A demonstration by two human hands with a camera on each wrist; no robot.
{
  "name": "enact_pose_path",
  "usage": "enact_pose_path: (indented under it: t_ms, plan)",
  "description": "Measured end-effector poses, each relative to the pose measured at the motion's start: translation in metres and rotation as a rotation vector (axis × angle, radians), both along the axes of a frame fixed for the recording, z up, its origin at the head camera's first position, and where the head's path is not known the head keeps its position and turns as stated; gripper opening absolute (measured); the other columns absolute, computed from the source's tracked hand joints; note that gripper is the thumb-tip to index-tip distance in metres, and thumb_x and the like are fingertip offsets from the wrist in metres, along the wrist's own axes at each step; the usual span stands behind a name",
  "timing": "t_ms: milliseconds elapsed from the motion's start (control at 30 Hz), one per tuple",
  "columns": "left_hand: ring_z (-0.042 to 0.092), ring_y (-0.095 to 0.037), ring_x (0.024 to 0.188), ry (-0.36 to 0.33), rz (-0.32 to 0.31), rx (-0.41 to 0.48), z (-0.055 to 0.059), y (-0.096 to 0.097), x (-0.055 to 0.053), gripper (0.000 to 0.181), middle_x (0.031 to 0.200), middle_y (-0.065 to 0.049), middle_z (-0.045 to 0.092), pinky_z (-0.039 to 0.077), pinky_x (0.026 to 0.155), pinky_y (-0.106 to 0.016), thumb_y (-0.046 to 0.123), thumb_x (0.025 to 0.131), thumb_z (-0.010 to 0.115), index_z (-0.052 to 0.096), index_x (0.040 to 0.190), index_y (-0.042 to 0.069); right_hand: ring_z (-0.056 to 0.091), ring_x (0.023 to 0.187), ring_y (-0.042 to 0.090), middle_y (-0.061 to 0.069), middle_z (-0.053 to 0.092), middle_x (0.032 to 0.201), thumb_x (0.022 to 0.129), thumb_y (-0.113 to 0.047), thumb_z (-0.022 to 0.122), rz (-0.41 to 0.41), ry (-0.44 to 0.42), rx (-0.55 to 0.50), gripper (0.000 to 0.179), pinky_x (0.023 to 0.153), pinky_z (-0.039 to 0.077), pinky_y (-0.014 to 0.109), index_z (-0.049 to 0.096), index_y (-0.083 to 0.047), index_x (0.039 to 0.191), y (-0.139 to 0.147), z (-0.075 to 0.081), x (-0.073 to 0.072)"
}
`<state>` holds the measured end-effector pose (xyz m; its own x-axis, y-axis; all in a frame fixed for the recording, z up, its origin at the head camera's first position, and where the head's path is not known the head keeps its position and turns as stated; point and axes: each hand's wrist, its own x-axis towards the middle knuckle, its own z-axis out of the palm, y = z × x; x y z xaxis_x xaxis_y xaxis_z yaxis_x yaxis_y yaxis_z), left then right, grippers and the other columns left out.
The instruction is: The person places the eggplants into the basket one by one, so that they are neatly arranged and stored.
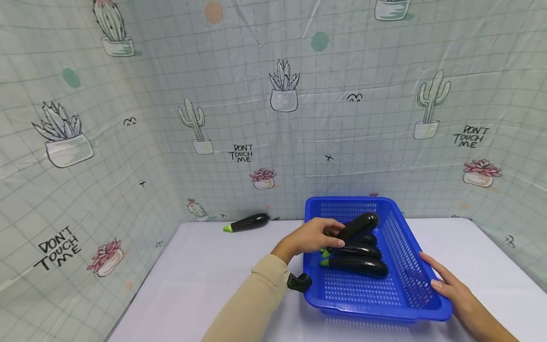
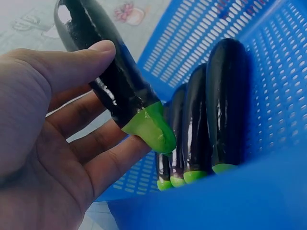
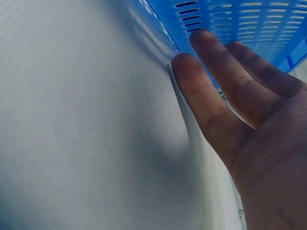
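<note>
My left hand (image 1: 314, 235) grips a dark eggplant (image 1: 360, 226) with a green stem end, thumb on one side and fingers on the other. In the left wrist view this eggplant (image 2: 115, 62) is tilted, its green cap beside the fingers. Below it, several more eggplants (image 1: 356, 266) lie side by side in a blue plastic basket (image 1: 363, 311), green ends towards the left. At the basket's right side, my right hand (image 1: 459, 297) touches the rim. The right wrist view shows its fingers (image 3: 204, 91) fairly straight against the slotted wall.
Another eggplant (image 1: 248, 223) lies on the white tabletop (image 1: 205, 275) at the back left, near the patterned curtain (image 1: 290, 137). The curtain stands behind the table and along both sides. A black strap piece (image 1: 299, 282) sits at the left wrist, close to the basket's left rim.
</note>
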<state>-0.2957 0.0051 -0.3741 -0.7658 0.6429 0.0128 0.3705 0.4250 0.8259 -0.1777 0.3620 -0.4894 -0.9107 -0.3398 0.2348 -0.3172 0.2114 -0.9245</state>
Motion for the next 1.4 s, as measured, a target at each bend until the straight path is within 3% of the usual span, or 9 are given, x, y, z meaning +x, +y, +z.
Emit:
enact_pose_path:
  t_ms: [300,500,767,1033,1233,1400]
  plan:
    - [0.064,-0.008,0.097,-0.092,-0.011,0.019,0.007,0.001,-0.008,0.039,0.111,0.004,0.069,0.055,0.076,-0.027,0.020,0.092,0.075,0.065,0.129,0.010,0.046,0.119,-0.009,-0.031,0.028,0.143,0.107,-0.005,0.027,0.013,-0.018,-0.038,0.058,0.086,0.049,0.020,0.013,-0.017,0.162,-0.002,0.004,-0.001]
    - [0.062,-0.009,0.095,-0.145,-0.009,0.033,0.004,0.003,-0.013,0.041,0.109,0.005,0.067,0.055,0.074,-0.030,0.021,0.092,0.075,0.065,0.130,0.009,0.043,0.121,-0.011,-0.029,0.026,0.147,0.107,-0.004,0.026,0.033,-0.013,-0.056,0.058,0.087,0.048,0.020,0.013,-0.018,0.162,-0.005,0.004,0.000]
    - [0.065,-0.012,0.084,-0.134,-0.039,-0.029,-0.003,0.010,-0.016,0.039,0.102,0.003,0.067,0.056,0.071,-0.034,0.018,0.089,0.078,0.067,0.126,0.009,0.043,0.121,-0.011,-0.026,0.024,0.150,0.108,-0.005,0.025,0.030,-0.018,-0.061,0.059,0.086,0.049,0.021,0.014,-0.022,0.163,-0.004,0.001,0.000]
    - [0.057,-0.007,0.091,-0.082,-0.110,-0.218,-0.001,0.019,-0.014,0.036,0.100,0.005,0.064,0.050,0.075,-0.024,0.018,0.086,0.081,0.069,0.120,0.012,0.042,0.120,-0.013,-0.028,0.024,0.148,0.108,-0.006,0.026,0.017,-0.036,-0.052,0.058,0.085,0.051,0.023,0.014,-0.024,0.163,-0.003,0.001,0.003]
    - [0.059,-0.011,0.083,-0.110,-0.143,-0.261,-0.001,0.023,-0.014,0.034,0.097,0.004,0.064,0.053,0.071,-0.030,0.016,0.086,0.081,0.068,0.117,0.012,0.042,0.120,-0.013,-0.026,0.022,0.151,0.108,-0.007,0.026,0.010,-0.038,-0.044,0.058,0.086,0.050,0.022,0.013,-0.023,0.163,-0.004,0.001,0.005]
    - [0.059,-0.011,0.084,-0.100,-0.146,-0.271,0.000,0.025,-0.015,0.034,0.098,0.004,0.064,0.051,0.068,-0.026,0.017,0.086,0.081,0.068,0.117,0.013,0.048,0.118,-0.007,-0.027,0.027,0.146,0.108,-0.007,0.026,0.010,-0.045,-0.050,0.057,0.085,0.052,0.024,0.012,-0.019,0.162,-0.004,0.004,0.003]
